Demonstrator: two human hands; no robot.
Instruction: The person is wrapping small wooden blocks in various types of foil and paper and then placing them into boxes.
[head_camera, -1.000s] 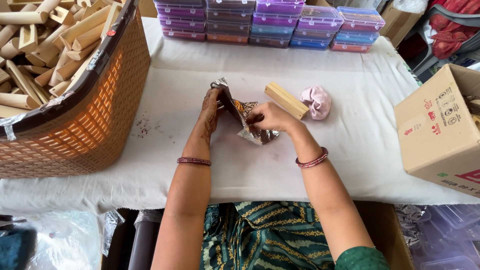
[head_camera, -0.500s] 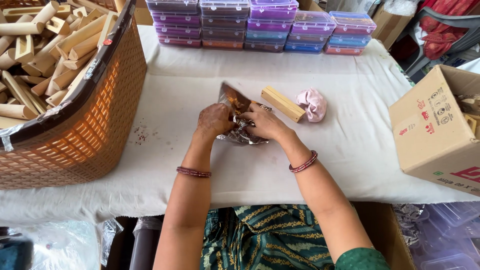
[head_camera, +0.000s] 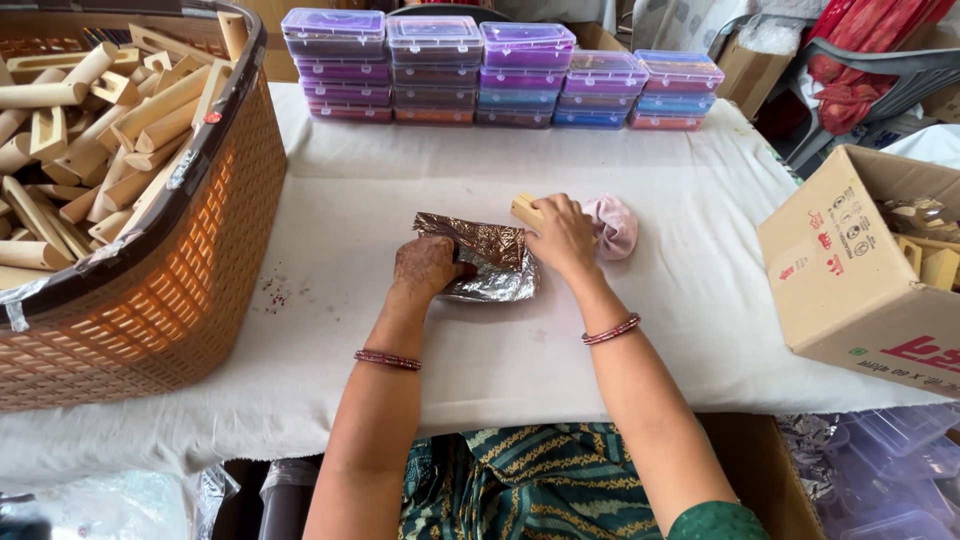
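Note:
A crumpled sheet of shiny brown and silver foil (head_camera: 485, 258) lies on the white cloth at the table's middle. My left hand (head_camera: 428, 266) rests on its left part, fingers pressing it down. My right hand (head_camera: 562, 234) reaches just past the foil and closes over a pale wooden block (head_camera: 523, 209), whose far end shows beyond the fingers. A bunched pink cloth (head_camera: 615, 225) sits right beside that hand.
A large orange woven basket (head_camera: 190, 290) full of pale wooden pieces fills the left. Stacked clear plastic boxes (head_camera: 500, 75) of coloured items line the far edge. An open cardboard box (head_camera: 850, 280) holding wooden pieces stands at the right.
The foil, held up in both hands before, now lies flat on the cloth. My right hand has left it and moved onto the wooden block.

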